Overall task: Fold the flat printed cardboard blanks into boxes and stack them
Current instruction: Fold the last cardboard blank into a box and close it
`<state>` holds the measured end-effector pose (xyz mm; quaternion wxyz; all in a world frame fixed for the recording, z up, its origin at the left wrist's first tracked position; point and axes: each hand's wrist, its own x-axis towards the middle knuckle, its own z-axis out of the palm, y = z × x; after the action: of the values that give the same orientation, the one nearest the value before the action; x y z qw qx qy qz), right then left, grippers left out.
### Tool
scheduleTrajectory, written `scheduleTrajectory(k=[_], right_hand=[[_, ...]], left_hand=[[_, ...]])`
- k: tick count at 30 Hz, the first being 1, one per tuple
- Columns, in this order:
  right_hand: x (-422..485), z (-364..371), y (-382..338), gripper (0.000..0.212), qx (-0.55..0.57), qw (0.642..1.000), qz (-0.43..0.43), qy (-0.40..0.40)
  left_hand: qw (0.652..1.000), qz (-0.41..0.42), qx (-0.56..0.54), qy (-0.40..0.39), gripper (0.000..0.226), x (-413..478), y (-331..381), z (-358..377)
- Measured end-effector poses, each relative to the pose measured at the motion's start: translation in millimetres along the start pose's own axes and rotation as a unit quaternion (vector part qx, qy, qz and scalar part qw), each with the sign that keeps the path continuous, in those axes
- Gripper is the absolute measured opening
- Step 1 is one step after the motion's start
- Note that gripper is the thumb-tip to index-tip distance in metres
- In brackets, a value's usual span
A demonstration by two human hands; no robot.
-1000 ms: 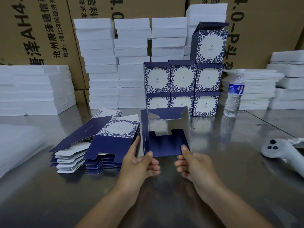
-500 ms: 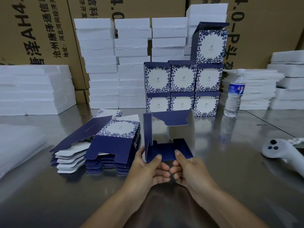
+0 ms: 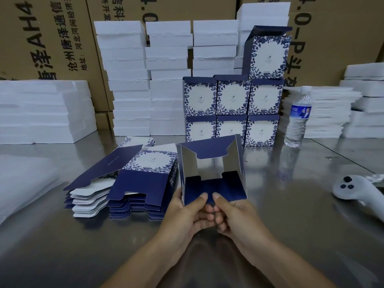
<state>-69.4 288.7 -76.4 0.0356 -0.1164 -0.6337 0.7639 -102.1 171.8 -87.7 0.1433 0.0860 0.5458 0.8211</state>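
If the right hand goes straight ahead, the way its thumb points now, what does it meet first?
The right hand pinches the half-folded box, so that comes first. Beyond it probably the stacked boxes, though depth is unclear.

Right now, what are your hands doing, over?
Left hand, right hand pinching half-folded box at near flap. Seven finished boxes stacked behind. Blank pile beside, left.

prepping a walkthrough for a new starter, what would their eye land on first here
The half-folded box at centre draws the eye first, open toward the camera, its navy flap pinched by the left hand and right hand. Behind it stands a stack of finished boxes with blue floral print. Left of the hands lies a pile of flat blanks on the metal table.
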Motion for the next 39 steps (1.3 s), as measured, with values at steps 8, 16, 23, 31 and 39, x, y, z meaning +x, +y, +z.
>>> scheduleTrajectory(k=[8,16,23,31,39], right_hand=[[1,3,5,0.046,-0.019,1.0,0.0,0.007],[1,2,0,0.044,0.015,0.998,0.037,0.046],[0,-2,-1,0.045,0.002,0.999,0.026,0.037],[4,-4,-4,0.046,-0.044,0.997,0.022,0.054],[7,-16,-9,0.045,-0.021,0.997,0.028,0.064]], left_hand=[[0.999,0.01,0.036,0.014,0.03,0,1,-1],[0.999,0.002,0.021,0.044,0.044,3,3,-1],[0.998,0.015,0.03,0.055,0.046,-2,2,3],[0.997,0.015,0.014,0.068,0.038,0,6,2],[0.997,0.012,0.049,0.063,0.052,2,9,-3]])
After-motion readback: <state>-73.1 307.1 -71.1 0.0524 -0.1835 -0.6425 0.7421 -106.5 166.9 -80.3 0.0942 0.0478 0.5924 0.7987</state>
